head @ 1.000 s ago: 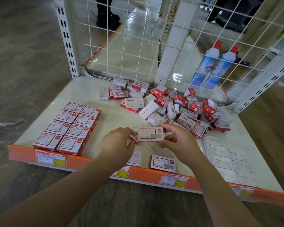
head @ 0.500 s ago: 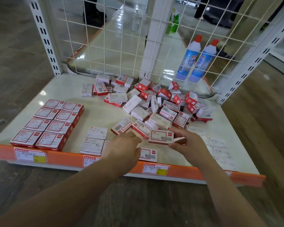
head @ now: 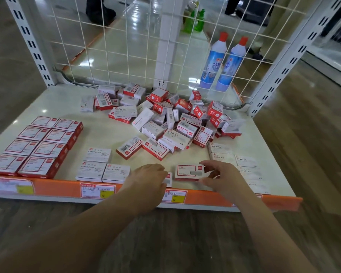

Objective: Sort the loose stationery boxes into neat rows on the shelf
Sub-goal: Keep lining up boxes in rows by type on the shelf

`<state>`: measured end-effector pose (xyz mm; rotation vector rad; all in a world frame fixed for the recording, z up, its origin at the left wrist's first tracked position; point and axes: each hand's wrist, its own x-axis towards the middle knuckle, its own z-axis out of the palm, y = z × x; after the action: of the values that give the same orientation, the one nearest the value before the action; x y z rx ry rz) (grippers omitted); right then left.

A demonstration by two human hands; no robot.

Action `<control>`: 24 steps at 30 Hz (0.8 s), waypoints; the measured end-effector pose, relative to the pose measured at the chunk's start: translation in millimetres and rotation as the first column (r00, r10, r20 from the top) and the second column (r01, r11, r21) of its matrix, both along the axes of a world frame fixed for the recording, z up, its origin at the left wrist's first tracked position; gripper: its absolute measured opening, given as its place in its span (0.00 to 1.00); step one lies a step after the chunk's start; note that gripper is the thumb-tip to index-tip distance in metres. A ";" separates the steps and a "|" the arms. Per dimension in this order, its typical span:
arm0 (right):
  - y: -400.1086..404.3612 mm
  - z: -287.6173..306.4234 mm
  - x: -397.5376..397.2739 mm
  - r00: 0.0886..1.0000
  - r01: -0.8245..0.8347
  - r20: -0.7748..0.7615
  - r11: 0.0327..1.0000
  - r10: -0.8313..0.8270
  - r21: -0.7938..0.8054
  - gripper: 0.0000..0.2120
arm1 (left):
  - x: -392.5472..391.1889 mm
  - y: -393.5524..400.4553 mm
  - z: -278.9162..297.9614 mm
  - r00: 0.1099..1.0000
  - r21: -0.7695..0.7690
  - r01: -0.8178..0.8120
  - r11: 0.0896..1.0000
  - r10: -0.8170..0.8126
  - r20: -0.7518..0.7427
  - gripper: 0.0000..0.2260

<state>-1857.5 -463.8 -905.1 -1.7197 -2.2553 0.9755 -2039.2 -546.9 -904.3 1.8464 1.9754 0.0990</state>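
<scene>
Placement: we see right hand (head: 222,179) pinching red-bordered box (head: 188,172) at near shelf (head: 98,134) edge, starting a row | left hand (head: 146,181) curled over its neighbour box (head: 168,179), grip unclear | loose pile (head: 165,119) far, unsorted

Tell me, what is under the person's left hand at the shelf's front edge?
A red-and-white cardboard box lies under the left hand; only its right end shows. The hand covers its label and whatever else is beneath.

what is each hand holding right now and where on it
The right hand pinches the red-bordered box at its right end. The left hand rests on another box.
</scene>
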 end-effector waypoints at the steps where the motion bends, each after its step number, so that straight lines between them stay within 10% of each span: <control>1: -0.3 -0.5 -0.1 1.000 -0.011 0.010 1.000 0.011 -0.002 0.21 | 0.7 0.3 -0.6 1.000 0.000 0.000 1.000 0.000 0.001 0.19; 24: -3.9 -9.2 -28.6 0.985 -0.157 0.073 0.988 0.157 -0.012 0.17 | 1.1 6.9 -7.3 0.995 -0.017 -0.086 0.996 0.087 0.052 0.17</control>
<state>-1886.1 -467.6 -914.2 -1.6264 -2.4692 0.9645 -2038.1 -539.9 -911.6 1.7310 2.0147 0.1570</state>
